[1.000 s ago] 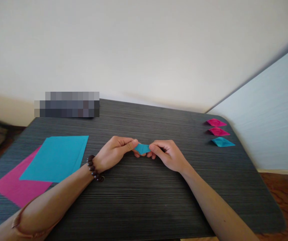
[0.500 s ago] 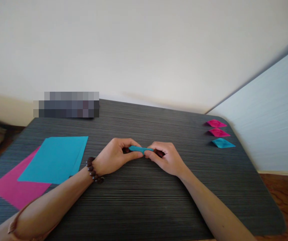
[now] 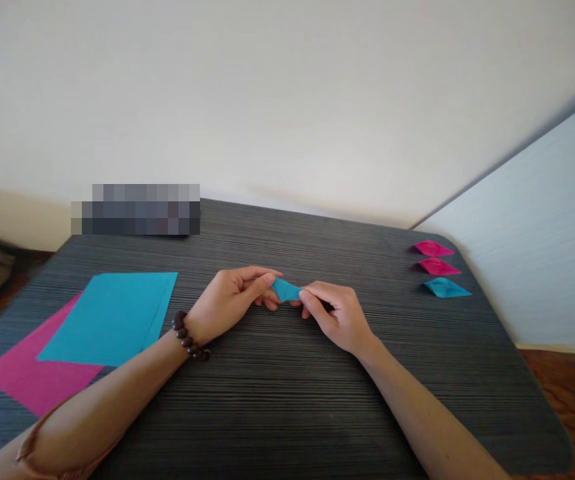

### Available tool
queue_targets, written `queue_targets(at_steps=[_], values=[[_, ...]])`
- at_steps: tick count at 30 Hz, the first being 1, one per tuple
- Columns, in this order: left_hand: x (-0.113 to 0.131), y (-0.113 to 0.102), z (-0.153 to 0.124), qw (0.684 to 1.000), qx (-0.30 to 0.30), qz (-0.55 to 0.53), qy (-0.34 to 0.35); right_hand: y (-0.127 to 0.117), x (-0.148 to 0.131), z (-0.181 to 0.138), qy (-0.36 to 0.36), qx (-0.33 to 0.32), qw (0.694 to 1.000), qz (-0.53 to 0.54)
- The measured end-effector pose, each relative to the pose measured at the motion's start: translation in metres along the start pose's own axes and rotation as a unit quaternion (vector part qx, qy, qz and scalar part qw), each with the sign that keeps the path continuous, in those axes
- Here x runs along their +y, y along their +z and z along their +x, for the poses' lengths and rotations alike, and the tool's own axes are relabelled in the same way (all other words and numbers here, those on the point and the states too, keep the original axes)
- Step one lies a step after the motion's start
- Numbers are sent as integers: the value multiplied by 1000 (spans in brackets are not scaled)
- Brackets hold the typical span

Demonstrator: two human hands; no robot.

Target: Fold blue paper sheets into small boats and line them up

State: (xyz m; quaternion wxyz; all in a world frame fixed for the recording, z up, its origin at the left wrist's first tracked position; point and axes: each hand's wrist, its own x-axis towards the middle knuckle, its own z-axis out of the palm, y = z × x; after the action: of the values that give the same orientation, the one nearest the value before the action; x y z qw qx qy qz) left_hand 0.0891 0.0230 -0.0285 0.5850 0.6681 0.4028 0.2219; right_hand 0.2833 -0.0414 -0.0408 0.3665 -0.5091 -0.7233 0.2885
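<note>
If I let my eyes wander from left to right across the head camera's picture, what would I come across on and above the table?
Pink sheet → blue sheets → beaded bracelet → left hand → small folded blue paper → right hand → column of three folded papers.

We get soft, moderate light from a source out of view, with the wall (image 3: 287, 100) palest low in the middle and greyer toward the top corners. Dark shading lies on the table (image 3: 287, 413) along the right forearm (image 3: 417, 400), and small shadows sit at the left tips of the folded pieces (image 3: 433, 249). We notice a bluish sheen at the tabletop's lower left. The blue folded paper (image 3: 286, 291) reads softly, its creases faint. Wide-angle stretch pulls the outer parts, the floor (image 3: 567, 393) looks smeared, and coarse pixelation masks one patch (image 3: 140, 217).
</note>
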Motion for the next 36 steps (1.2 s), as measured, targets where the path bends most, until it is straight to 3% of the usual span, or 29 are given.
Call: queue_targets(at_steps=[3,7,15,21,29,36], values=[[0,4,0,999,46,1,-24,4,-1,-2,-27,70,996,-52],[-1,6,-1,998,61,-1,-22,9,-1,-3,-63,116,988,-82],[-3,2,-1,999,45,-7,-1,19,1,-5,-91,71,984,-136],[-5,3,-2,999,32,6,-4,16,-5,-2,-57,60,993,-87],[-8,3,-3,997,13,68,43,17,-4,0,-1,68,996,-63],[-8,3,-3,996,10,78,48,18,-3,0,11,59,997,-44]])
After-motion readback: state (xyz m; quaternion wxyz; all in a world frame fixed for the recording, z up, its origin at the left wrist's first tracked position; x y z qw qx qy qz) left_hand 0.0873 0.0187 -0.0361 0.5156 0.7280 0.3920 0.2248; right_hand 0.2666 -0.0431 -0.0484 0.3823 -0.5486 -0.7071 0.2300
